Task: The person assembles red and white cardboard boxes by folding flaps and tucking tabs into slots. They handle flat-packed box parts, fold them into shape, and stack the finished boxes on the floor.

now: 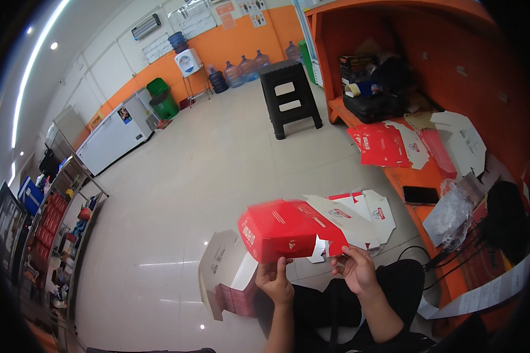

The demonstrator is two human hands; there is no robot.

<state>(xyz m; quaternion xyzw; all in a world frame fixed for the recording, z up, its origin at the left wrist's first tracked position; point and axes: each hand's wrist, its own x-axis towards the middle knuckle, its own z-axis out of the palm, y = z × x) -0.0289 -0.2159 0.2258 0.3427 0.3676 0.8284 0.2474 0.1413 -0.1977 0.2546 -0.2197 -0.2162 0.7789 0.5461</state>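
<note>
The red box (288,229), partly folded, is held in the air above the lap, clear of the orange tabletop (433,176) at right. The left hand (275,282) grips its lower edge; the right hand (354,267) pinches a white flap (319,250). Uneven pressure on the flap could crease or tear the thin card.

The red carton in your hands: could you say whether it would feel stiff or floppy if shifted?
The red carton is thin card, half folded, so probably light and bendy. Its white flaps hang loose and would likely flop. The left hand and right hand grip only its lower edge, suggesting little weight.
</note>
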